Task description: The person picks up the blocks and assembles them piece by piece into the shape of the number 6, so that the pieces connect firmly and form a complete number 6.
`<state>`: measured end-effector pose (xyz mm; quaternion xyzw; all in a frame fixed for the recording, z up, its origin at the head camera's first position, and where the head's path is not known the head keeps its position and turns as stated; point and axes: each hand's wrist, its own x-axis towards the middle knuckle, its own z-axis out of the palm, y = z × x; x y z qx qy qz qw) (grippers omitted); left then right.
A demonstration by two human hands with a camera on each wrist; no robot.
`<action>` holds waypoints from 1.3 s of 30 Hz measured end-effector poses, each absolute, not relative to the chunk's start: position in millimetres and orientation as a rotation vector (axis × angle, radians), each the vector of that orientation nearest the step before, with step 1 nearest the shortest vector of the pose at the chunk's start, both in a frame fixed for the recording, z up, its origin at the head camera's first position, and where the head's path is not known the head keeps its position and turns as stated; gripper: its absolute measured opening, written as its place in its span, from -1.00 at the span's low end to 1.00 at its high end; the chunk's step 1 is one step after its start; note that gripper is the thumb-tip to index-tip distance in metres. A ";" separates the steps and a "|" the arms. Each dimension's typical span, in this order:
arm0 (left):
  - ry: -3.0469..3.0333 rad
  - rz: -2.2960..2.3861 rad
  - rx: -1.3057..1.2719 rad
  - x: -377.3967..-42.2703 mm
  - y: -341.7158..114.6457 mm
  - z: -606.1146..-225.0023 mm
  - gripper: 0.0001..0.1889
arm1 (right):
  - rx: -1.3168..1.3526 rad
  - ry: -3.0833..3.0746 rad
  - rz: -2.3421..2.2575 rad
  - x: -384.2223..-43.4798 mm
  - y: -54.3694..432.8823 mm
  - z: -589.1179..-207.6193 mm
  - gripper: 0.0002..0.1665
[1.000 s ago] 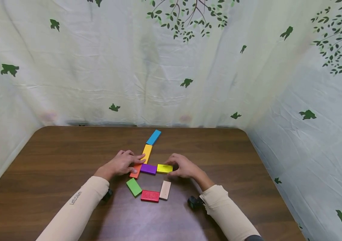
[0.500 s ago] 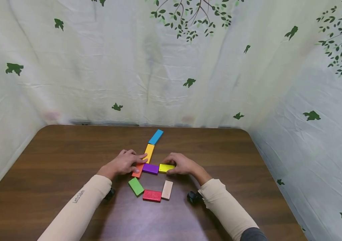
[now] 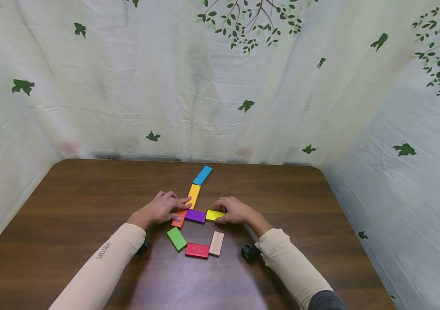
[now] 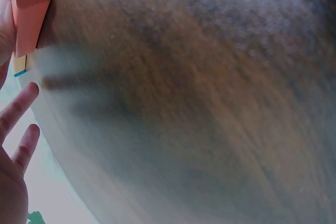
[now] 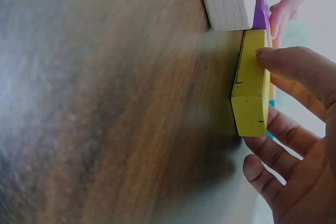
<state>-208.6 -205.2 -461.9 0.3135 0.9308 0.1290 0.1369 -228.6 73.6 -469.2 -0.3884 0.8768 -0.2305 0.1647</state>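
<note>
Flat wooden blocks lie end to end on the brown table. My left hand (image 3: 159,209) rests over the orange block (image 3: 178,218), thumb on it. The index finger reaches straight to where it meets the amber block (image 3: 194,194). In the left wrist view the other fingers (image 4: 21,106) are straight and spread, and the orange block (image 4: 32,11) is partly cut off. My right hand (image 3: 235,212) pinches the yellow block (image 3: 213,215) between thumb and fingers, its left end against the purple block (image 3: 195,216). The right wrist view shows the yellow block (image 5: 249,82) lying flat.
A blue block (image 3: 202,175) continues the line at the far end. Nearer me lie a green block (image 3: 176,239), a red block (image 3: 197,250) and a plain wood block (image 3: 216,243). A white leaf-print curtain (image 3: 126,86) hangs behind the table (image 3: 88,206).
The head view has shifted slightly. My right hand has pushed the yellow block a little left against the purple one. The left hand stays on the orange block.
</note>
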 end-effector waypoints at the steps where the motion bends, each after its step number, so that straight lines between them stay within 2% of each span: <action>1: 2.693 0.374 0.906 -208.4 -205.2 -461.7 -0.43 | -1.106 2.494 -0.661 -228.6 73.5 -469.1 -0.59; 9: 2.697 0.375 0.912 -208.0 -205.3 -462.5 -0.43 | -1.066 2.484 -0.659 -228.0 72.4 -467.9 -0.54; 39: 2.706 0.381 0.926 -206.9 -205.0 -461.5 -0.42 | -0.957 2.502 -0.689 -216.0 69.9 -466.5 -0.56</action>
